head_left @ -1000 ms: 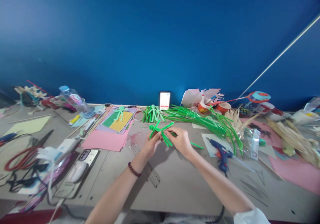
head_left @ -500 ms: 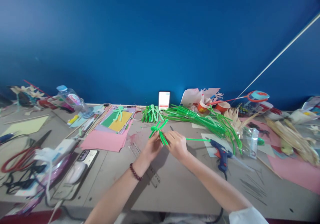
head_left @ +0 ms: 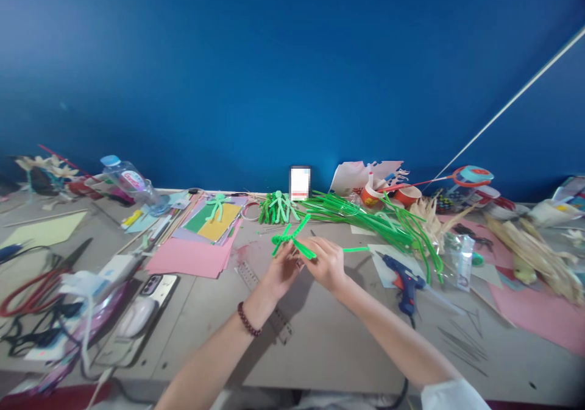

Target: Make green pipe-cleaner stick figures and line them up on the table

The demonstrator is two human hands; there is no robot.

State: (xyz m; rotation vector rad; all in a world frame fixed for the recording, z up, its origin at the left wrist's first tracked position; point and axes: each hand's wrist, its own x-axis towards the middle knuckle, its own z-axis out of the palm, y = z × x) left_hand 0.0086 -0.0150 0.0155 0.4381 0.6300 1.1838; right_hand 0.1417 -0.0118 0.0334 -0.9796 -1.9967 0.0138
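Observation:
Between my two hands is a bright green pipe-cleaner figure (head_left: 287, 237) with a coiled round end at the left and limbs sticking out. My left hand (head_left: 284, 271), a beaded bracelet on its wrist, is closed on the figure from below. Fingers of my right hand (head_left: 325, 261) pinch a bent limb at its right side. A straight green pipe-cleaner length (head_left: 356, 250) shows past my right hand; where it joins is hidden. Farther back, finished-looking pale green figures (head_left: 278, 206) lie on a dark green bunch, and another pale green figure (head_left: 217, 207) lies on coloured sheets.
A ruler (head_left: 280, 325) lies under my left forearm. Right of my hands is a blue glue gun (head_left: 406, 282), with green pipe cleaners (head_left: 365, 215) behind. Pink paper (head_left: 192, 258), a phone (head_left: 132, 325) and red-handled scissors (head_left: 39, 291) lie left. A small screen (head_left: 300, 183) stands by the wall.
The figure's lower limb has swung from pointing down to pointing right, along with my right fingers. The straight green length has shifted left. My left hand has stayed closed on the figure.

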